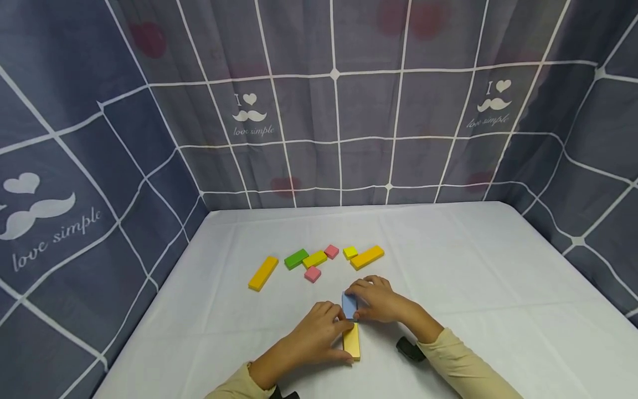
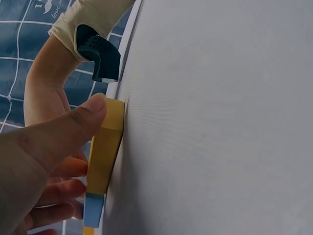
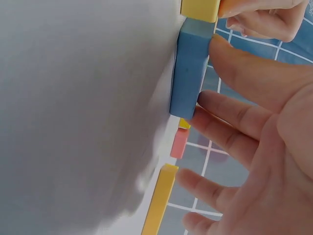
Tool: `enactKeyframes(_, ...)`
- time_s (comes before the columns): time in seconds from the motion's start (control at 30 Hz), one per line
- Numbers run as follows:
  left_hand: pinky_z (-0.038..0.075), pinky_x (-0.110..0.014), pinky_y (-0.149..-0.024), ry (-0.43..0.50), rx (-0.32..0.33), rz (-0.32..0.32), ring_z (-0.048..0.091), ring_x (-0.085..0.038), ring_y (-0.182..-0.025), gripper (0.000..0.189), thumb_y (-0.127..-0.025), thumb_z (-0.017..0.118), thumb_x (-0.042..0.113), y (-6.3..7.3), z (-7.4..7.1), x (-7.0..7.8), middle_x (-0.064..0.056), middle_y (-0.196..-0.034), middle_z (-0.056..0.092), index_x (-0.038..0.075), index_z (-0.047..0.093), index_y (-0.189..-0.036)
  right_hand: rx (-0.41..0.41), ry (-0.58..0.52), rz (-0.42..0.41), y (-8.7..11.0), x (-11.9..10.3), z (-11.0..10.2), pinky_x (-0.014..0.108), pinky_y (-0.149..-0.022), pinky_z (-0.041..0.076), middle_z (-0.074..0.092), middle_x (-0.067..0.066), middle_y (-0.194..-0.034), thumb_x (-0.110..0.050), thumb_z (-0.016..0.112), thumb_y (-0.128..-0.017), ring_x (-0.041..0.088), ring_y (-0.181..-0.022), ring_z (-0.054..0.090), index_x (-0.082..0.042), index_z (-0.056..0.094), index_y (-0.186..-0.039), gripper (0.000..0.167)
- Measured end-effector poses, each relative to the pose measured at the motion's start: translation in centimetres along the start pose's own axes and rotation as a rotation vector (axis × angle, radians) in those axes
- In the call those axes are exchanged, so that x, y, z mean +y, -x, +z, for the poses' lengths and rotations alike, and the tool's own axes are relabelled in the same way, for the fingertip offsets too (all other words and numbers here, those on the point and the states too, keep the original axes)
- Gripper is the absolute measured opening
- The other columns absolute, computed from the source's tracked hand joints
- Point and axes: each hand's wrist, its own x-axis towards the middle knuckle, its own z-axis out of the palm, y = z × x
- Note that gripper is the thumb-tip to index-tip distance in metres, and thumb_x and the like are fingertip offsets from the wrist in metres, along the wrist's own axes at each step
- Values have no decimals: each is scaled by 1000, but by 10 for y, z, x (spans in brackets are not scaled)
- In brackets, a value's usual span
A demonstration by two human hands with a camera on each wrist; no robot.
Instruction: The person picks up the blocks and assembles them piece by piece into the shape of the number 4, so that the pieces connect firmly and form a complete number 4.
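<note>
My left hand (image 1: pixel 318 333) holds a pale yellow block (image 1: pixel 351 344) lengthwise on the white table, thumb at its near end and index finger at its far end. Directly beyond it, end to end, lies a blue block (image 1: pixel 349 307). The fingers and thumb of my right hand (image 1: pixel 381 302) pinch this blue block by its two ends. In the right wrist view, the blue block (image 3: pixel 190 68) meets the yellow block (image 3: pixel 199 9) at its upper end. From the left wrist, the yellow block (image 2: pixel 105 152) shows its long side, the thumb pressing its near end.
Farther back lie an orange block (image 1: pixel 263 273) at left, a green block (image 1: pixel 296 259), a yellow block (image 1: pixel 315 259), two pink blocks (image 1: pixel 312 274), a small yellow block (image 1: pixel 350 253) and another orange block (image 1: pixel 368 257). A grey checked curtain (image 1: pixel 369 111) surrounds the table (image 1: pixel 473 260).
</note>
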Motion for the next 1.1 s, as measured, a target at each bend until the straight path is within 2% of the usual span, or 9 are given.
enactKeyframes(0.17, 40, -28, -84, -36, 26, 15, 45, -10, -91, 55, -71, 60, 65, 0, -1, 1, 6, -99, 54, 21, 66, -102, -8, -7, -29, 1, -2, 0, 61, -95, 27, 56, 5, -120, -25, 70, -79, 38, -118, 39, -10, 56, -117, 43)
enactKeyframes(0.5, 39, -29, -86, -41, -17, -7, 43, -10, -92, 55, -72, 58, 67, 0, -2, 1, 6, -100, 52, 21, 67, -102, 0, -7, -49, 3, -4, -2, 60, -94, 27, 57, 5, -119, -24, 70, -79, 38, -117, 40, -10, 57, -116, 41)
enactKeyframes(0.77, 40, -28, -84, -40, 5, -19, 44, -10, -88, 57, -69, 60, 67, 3, -4, 0, 5, -99, 52, 21, 68, -102, -5, -6, -82, 0, -2, 1, 58, -94, 28, 56, 4, -119, -25, 70, -79, 36, -115, 40, -10, 56, -116, 42)
enactKeyframes(1.1, 41, -33, -90, -30, -16, -62, 49, -14, -101, 59, -70, 56, 68, 10, -5, 4, 0, -111, 54, 22, 66, -106, -2, -23, -111, -1, -5, 4, 57, -93, 30, 57, 3, -119, -26, 70, -79, 34, -113, 42, -10, 57, -114, 41)
